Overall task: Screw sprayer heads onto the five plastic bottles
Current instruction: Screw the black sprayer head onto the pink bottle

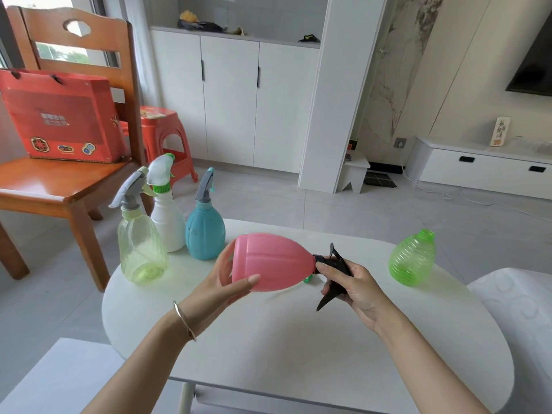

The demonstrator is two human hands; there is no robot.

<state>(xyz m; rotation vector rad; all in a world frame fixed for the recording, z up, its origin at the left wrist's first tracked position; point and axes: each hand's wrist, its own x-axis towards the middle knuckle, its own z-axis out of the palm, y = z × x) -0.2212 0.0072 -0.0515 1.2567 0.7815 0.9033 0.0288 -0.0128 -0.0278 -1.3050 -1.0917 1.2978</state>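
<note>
Far left, an orange wooden chair carries a red gift box. On the white rounded table stand, in a close row, a clear yellowish bottle with grey sprayer, a white bottle with white-green sprayer and a blue bottle with grey sprayer. The left hand cups the base of a pink plastic bottle held sideways above the tabletop; the right hand is closed around a black sprayer head at its neck. A headless green ribbed bottle stands right. White cabinets and grey floor tiles lie behind.
</note>
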